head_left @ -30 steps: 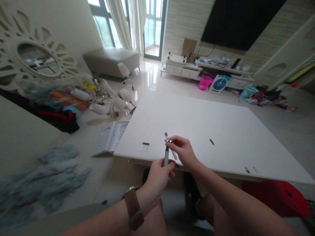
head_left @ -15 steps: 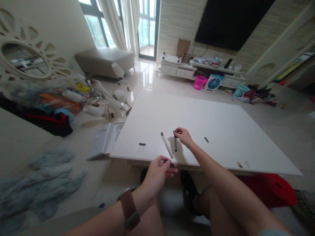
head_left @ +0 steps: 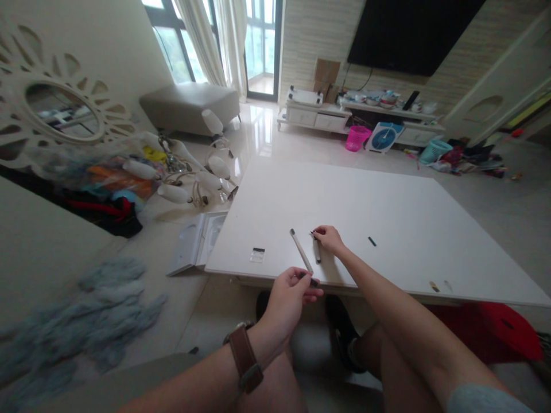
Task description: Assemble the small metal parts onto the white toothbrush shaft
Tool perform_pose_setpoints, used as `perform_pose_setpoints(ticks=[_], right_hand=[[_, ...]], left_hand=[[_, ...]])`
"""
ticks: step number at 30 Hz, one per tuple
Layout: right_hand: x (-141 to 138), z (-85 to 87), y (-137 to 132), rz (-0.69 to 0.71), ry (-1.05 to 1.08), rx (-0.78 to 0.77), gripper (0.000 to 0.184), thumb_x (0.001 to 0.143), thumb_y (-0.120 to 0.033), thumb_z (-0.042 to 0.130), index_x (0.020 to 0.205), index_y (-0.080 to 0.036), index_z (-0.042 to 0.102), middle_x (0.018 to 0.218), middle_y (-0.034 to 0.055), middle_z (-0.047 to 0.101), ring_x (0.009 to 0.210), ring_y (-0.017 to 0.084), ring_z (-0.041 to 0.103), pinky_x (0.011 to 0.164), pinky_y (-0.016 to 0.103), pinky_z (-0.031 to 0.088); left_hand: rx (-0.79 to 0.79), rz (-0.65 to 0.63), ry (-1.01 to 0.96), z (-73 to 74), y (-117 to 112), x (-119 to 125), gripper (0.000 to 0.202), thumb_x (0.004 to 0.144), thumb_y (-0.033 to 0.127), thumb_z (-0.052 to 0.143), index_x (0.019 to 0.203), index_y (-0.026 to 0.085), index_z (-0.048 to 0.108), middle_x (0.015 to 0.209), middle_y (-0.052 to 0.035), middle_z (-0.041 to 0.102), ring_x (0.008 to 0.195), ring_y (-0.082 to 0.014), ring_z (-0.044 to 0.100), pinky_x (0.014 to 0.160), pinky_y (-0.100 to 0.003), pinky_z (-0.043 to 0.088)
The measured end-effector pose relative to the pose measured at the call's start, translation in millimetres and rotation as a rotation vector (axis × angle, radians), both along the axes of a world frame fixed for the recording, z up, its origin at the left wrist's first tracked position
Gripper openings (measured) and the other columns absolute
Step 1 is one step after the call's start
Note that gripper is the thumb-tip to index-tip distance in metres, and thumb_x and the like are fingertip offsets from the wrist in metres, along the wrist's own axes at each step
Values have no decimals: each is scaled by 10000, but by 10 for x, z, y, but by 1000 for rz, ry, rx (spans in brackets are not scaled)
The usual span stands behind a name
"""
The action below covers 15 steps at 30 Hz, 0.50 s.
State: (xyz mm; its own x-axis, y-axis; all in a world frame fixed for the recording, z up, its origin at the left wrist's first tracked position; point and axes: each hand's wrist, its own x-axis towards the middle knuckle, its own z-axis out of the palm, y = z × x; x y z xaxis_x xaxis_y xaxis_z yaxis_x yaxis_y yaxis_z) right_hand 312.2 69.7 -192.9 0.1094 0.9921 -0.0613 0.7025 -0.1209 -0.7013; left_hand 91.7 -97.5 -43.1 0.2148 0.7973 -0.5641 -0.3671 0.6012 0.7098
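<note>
Above the near edge of the white table (head_left: 400,223), my left hand (head_left: 287,295) is closed on a small dark piece (head_left: 310,280), partly covered by the fingers. My right hand (head_left: 329,239) pinches the top of a short grey pen-like stick (head_left: 317,252); a dark tip shows past the fingertips. Between the hands and a little left lies a longer, slim grey stick (head_left: 302,251) with a dark end. Farther left is a small clear packet (head_left: 257,256) with a black strip. A short black bar (head_left: 372,241) lies right of my right hand.
Near the table's front right edge lie a small brown-and-black piece (head_left: 434,286) and a clear sliver (head_left: 448,285). An open white case (head_left: 189,244) stands left of the table, below a lamp with several white shades (head_left: 174,194). Red fabric (head_left: 491,330) sits at lower right.
The view has shifted, so everything appears slightly farther right. Both hands keep their holds; the short stick in my right hand appears a little more tucked under the fingers.
</note>
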Motion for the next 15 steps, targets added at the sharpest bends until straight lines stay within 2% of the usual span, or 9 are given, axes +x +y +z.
perform_pose_setpoints(ticks=[5, 9, 11, 12, 15], right_hand=[[-4, 68, -28, -21, -83, 23, 266, 797, -270, 641, 1002, -123, 729, 799, 52, 683, 740, 169, 591, 714, 277, 436], [-57, 218, -68, -57, -172, 80, 319, 800, -258, 635, 1075, -99, 667, 973, 105, 656, 869, 200, 577, 805, 304, 433], [-144, 315, -106, -15, -257, 117, 258, 816, -249, 617, 1032, -113, 663, 1023, 120, 642, 977, 226, 549, 888, 328, 405], [-207, 362, -132, 56, -343, 127, 222, 842, -249, 589, 1011, -125, 660, 1012, 117, 645, 1005, 234, 540, 909, 338, 393], [-448, 460, -229, 218, -400, 87, 140, 860, -277, 596, 917, -178, 678, 899, 70, 678, 938, 219, 570, 850, 314, 403]], left_hand=[[8, 39, -16, 5, 14, -15, 88, 840, 179, 655, 876, 118, 604, 824, -101, 718, 632, -142, 701, 580, -212, 490], [18, 48, -9, -9, 5, -27, 138, 855, 200, 635, 965, 119, 619, 812, -82, 699, 635, -147, 703, 586, -221, 501], [11, 49, -7, -7, -4, -31, 180, 862, 201, 621, 1023, 123, 617, 792, -66, 683, 637, -153, 704, 597, -232, 513], [5, 52, -3, -5, -8, -33, 193, 863, 198, 616, 1041, 123, 615, 784, -61, 676, 637, -156, 704, 604, -237, 518], [-19, 60, 10, -3, -10, -42, 193, 863, 158, 589, 1049, 114, 611, 763, -54, 658, 646, -163, 708, 628, -247, 533]])
